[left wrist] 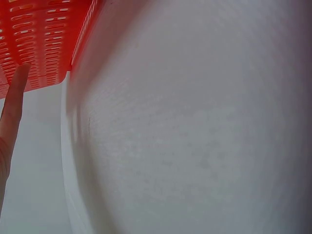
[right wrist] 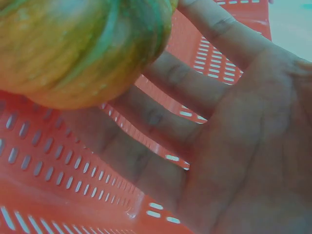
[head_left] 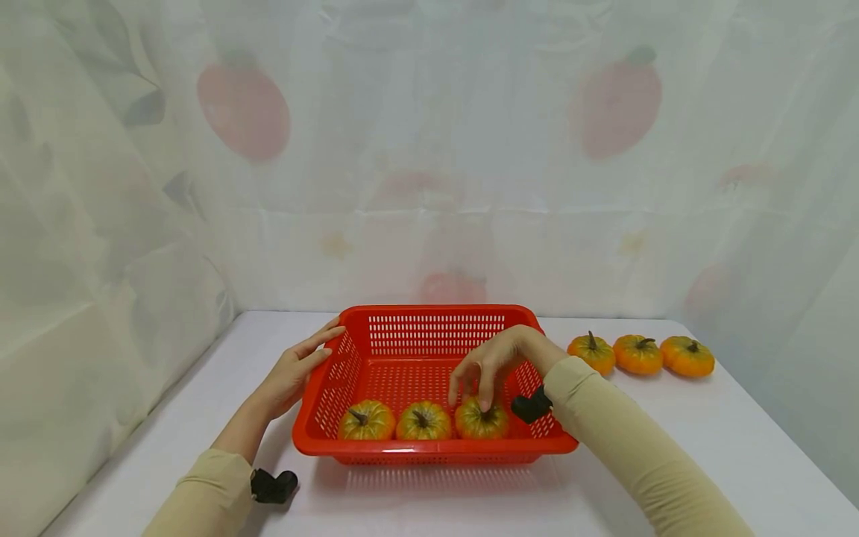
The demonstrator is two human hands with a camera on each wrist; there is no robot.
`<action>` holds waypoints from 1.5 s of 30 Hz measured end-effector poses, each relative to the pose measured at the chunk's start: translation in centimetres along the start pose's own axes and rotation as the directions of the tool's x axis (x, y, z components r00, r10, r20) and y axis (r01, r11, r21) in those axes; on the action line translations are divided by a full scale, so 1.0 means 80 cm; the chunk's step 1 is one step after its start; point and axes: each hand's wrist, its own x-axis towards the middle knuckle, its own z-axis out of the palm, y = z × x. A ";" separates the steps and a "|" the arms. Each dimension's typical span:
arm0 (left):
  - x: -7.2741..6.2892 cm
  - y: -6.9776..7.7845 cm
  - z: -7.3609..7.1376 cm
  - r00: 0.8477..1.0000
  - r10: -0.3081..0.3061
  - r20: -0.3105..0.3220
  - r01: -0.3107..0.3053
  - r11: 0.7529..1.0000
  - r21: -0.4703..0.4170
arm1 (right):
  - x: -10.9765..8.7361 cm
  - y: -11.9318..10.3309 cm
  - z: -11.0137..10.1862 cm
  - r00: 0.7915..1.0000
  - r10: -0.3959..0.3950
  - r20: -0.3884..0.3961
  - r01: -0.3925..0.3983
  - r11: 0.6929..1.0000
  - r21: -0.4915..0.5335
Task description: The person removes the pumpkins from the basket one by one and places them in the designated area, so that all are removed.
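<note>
A red slotted plastic basket (head_left: 436, 447) stands on the white table, with three small orange-green pumpkins in a row along its near inner side: the left pumpkin (head_left: 367, 421), the middle pumpkin (head_left: 423, 422) and the right pumpkin (head_left: 482, 422). My right hand (head_left: 499, 362) reaches in from above and holds the right one, thumb near its stem. In the right wrist view, my fingers (right wrist: 156, 117) lie behind this pumpkin (right wrist: 83, 48). My left hand (head_left: 295, 371) rests on the basket's left rim with fairly straight fingers; one finger (left wrist: 14, 102) touches the wall in the left wrist view.
Right of the basket, three more pumpkins lie in a row on the table (head_left: 671, 425): one pumpkin (head_left: 592, 354) nearest the basket, another pumpkin (head_left: 637, 355), and a third pumpkin (head_left: 687, 357). A pale printed curtain (head_left: 429, 186) hangs behind the table and along its sides.
</note>
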 end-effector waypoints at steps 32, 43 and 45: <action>0.000 0.000 0.001 1.000 -0.008 -0.014 0.008 1.000 0.024 | 0.009 -0.003 0.011 0.980 0.169 -0.103 -0.170 0.985 -0.007; 0.000 0.000 0.001 1.000 -0.009 -0.017 0.009 0.999 0.035 | 0.009 -0.004 0.012 0.979 0.185 -0.090 -0.187 0.982 -0.015; 0.000 0.000 0.001 1.000 -0.009 -0.018 0.009 0.999 0.035 | 0.009 -0.004 0.012 0.977 0.194 -0.095 -0.196 0.980 -0.020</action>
